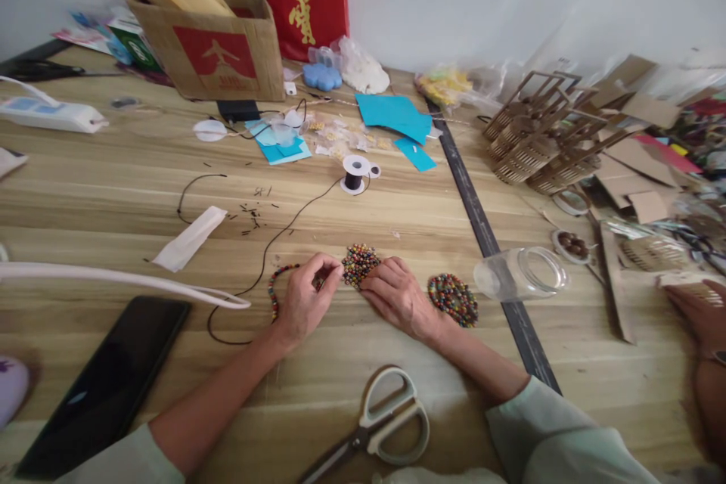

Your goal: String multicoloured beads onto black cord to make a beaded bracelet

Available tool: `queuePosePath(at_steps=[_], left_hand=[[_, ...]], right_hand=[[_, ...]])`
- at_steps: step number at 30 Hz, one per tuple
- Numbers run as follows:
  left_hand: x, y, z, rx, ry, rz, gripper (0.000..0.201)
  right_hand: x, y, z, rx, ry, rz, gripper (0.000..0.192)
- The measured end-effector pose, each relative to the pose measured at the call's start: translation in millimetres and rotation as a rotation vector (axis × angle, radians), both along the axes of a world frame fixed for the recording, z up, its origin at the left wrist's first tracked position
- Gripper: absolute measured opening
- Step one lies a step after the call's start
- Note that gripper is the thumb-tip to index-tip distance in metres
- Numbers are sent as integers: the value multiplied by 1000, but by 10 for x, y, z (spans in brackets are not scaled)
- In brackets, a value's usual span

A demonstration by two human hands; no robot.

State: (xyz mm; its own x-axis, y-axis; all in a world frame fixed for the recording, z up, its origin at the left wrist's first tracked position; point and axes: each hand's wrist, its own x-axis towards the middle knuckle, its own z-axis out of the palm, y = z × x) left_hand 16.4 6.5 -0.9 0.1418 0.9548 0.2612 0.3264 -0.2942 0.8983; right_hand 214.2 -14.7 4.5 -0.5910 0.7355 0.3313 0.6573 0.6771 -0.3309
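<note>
A small pile of loose multicoloured beads (359,263) lies on the wooden table between my hands. My left hand (311,295) is closed in a pinch beside the pile; a partly threaded string of beads (272,289) runs out from under it, joined to black cord (264,269). What sits at its fingertips is too small to make out. My right hand (399,295) rests at the pile's right edge, fingers bent over the beads, their tips partly hidden. Right of it lies a coil of strung beads (452,299). The cord leads to a white spool (354,177).
White-handled scissors (391,423) lie in front of me, a black phone (102,393) at left. A clear jar (522,274) lies on its side at right, near a black strip (476,212). Behind stand a cardboard box (209,53) and small woven baskets (533,144). Another person's hand (695,310) shows far right.
</note>
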Motion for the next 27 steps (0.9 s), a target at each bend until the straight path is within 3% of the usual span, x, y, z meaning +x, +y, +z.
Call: queuePosePath(at_steps=[7,17,27], left_hand=[[-1,-5,4,26,6,19,9],[2,-20,72,13,71,18,12],[-6,-12,36,31,50,11,11]], right_hand=[[-188,67,51,27,-31,-26,20],[-117,32,16,-10,-105,-62,17],[-245,73,110,40,-131,-42,19]])
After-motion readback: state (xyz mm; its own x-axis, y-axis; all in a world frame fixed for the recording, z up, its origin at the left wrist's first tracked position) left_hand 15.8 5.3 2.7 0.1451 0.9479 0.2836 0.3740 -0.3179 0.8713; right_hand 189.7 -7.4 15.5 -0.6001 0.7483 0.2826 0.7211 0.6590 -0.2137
